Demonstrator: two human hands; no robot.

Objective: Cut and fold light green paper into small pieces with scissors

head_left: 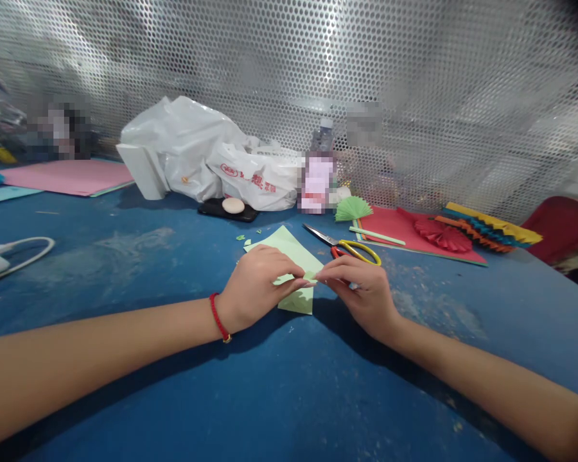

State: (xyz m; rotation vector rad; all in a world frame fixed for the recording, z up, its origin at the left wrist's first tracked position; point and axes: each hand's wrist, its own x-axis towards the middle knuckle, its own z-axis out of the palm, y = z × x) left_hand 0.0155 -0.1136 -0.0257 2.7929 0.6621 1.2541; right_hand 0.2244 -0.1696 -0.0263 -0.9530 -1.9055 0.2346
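Note:
Above a light green paper sheet on the blue table, both hands meet fingertip to fingertip. My left hand, with a red braided bracelet at the wrist, is closed in a pinch on a small piece of light green paper. My right hand pinches the other end of that piece, its fingers partly hiding it. Scissors with yellow and red handles lie just beyond my right hand. A few green paper scraps are scattered behind the left hand.
White plastic bags, a phone and a bottle stand against the perforated metal wall. A green paper fan, red paper and pleated strips lie right. Pink paper and a white cable lie left.

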